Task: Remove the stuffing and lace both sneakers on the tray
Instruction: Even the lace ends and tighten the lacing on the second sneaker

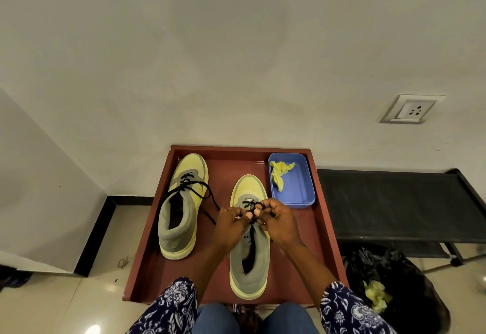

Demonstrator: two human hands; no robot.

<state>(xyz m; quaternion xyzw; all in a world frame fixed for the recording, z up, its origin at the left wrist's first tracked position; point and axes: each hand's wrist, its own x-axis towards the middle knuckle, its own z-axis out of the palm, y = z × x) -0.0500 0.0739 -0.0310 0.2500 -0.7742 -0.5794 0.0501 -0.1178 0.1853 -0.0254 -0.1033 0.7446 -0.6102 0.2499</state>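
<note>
Sneakers, both yellow with grey suede-like collars, sit on the red-brown tray (322, 218) mid-frame. I see the left hand (231, 224) and right hand (276, 222) curled, pinching the black lace (249, 205) over the right sneaker (249, 262). Left sneaker (181, 210) is laced, ends loose. Crumpled yellow stuffing (279, 173) lies in the blue plastic tub (297, 189), upper right of tray. Tongue print unreadable.

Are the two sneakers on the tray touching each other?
Apart. The head view shows a strip of bare red tray between the left sneaker and the right sneaker.
</note>
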